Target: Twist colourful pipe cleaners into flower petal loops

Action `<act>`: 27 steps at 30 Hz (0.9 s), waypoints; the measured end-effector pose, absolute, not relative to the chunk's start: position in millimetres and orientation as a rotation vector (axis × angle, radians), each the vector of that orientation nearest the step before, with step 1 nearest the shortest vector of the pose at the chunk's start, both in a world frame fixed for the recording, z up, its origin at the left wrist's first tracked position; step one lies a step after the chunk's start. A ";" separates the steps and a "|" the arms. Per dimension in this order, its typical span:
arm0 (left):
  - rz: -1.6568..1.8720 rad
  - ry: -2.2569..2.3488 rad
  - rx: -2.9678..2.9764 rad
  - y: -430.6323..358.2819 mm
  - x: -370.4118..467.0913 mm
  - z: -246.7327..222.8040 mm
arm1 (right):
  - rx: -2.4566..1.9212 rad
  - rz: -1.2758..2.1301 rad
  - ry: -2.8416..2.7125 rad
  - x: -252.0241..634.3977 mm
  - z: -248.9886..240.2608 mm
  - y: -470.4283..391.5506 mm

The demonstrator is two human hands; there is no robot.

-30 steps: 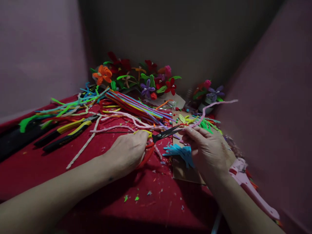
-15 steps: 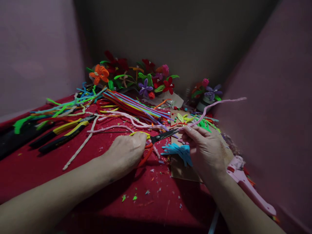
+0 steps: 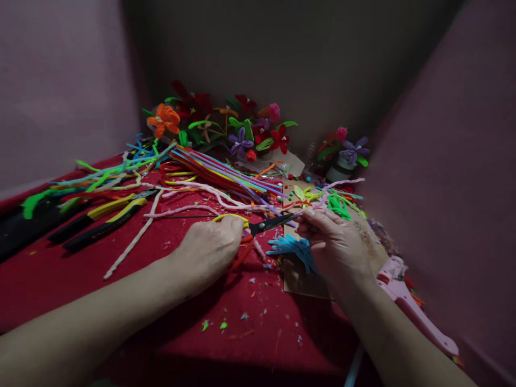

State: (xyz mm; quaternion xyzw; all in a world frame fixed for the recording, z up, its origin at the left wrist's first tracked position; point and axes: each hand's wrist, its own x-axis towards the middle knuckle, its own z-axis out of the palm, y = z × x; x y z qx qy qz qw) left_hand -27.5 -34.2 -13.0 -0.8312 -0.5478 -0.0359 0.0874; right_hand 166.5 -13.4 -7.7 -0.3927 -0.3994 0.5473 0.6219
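My left hand (image 3: 215, 242) is closed around the handles of a pair of scissors (image 3: 268, 223) with yellow and red-orange grips. The dark blades point right, their tips at the fingers of my right hand (image 3: 332, 234). Between thumb and fingers, my right hand pinches a pale pink pipe cleaner (image 3: 328, 191), whose free end runs up and to the right. Whether the blades touch it I cannot tell. Just below lies a bunch of short blue pipe cleaner pieces (image 3: 291, 245), partly behind my right hand, on a piece of cardboard (image 3: 302, 285).
Yellow-and-black pliers (image 3: 113, 215) lie left, near loose pipe cleaners. Behind them is a bundle of coloured pipe cleaners (image 3: 226, 172). Pipe cleaner flowers (image 3: 239, 141) stand at the back. A pink glue gun (image 3: 415, 312) lies right. Small scraps dot the red cloth (image 3: 181, 333).
The free end of the pink pipe cleaner has dropped and now reaches less far right. Both hands stay nearly in place, with the scissor blades looking closer together.
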 end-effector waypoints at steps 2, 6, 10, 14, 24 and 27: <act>-0.107 -1.613 -2.461 -34.4 -26.6 -12.4 | -0.898 1.276 -0.917 167.1 -9.1 -12.0; -0.095 -1.577 -2.427 -35.3 -25.4 -13.7 | -0.892 1.335 -0.841 167.3 -11.7 -10.4; -0.070 -1.563 -2.447 -35.3 -25.7 -16.7 | -0.891 1.416 -0.711 166.5 -12.0 -10.8; -0.051 -1.552 -2.467 -33.9 -26.4 -19.5 | -0.875 1.448 -0.651 166.6 -11.1 -11.8; -0.052 -1.453 -2.370 -32.2 -21.5 -24.4 | -0.896 1.487 -0.613 163.7 -11.9 -11.7; -0.037 -1.410 -2.293 -32.1 -21.0 -24.6 | -0.880 1.516 -0.542 162.8 -11.3 -13.1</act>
